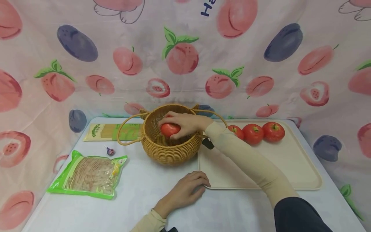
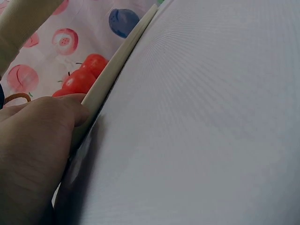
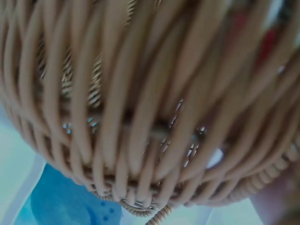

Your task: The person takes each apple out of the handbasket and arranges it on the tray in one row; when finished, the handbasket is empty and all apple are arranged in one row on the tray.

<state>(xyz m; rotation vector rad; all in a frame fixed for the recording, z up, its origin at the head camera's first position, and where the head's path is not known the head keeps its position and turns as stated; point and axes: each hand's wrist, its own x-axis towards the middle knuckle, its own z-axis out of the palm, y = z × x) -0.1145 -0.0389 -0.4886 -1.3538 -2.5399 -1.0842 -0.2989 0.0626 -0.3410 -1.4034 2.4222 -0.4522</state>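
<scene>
My right hand [image 1: 185, 124] holds a red apple [image 1: 170, 130] inside the mouth of a round wicker basket [image 1: 171, 154] with two looped handles. In the right wrist view the woven basket wall [image 3: 140, 93] fills most of the picture, hiding the hand. My left hand [image 1: 185, 190] lies low at the near left corner of a beige tray [image 1: 290, 174]. In the left wrist view, the thumb and fingers of the left hand [image 2: 37, 140] pinch the tray's rim [image 2: 112, 70]. Several red apples [image 1: 253, 134] sit at the tray's back left, partly behind my right forearm.
Left of the basket lie a flat pack of noodles [image 1: 116, 132], a small wrapped lollipop [image 1: 110, 151] and a green-edged bag of sliced food [image 1: 90, 175]. A dark object [image 1: 207, 143] shows between basket and tray. A fruit-print cloth [image 1: 185, 90] hangs behind the white table.
</scene>
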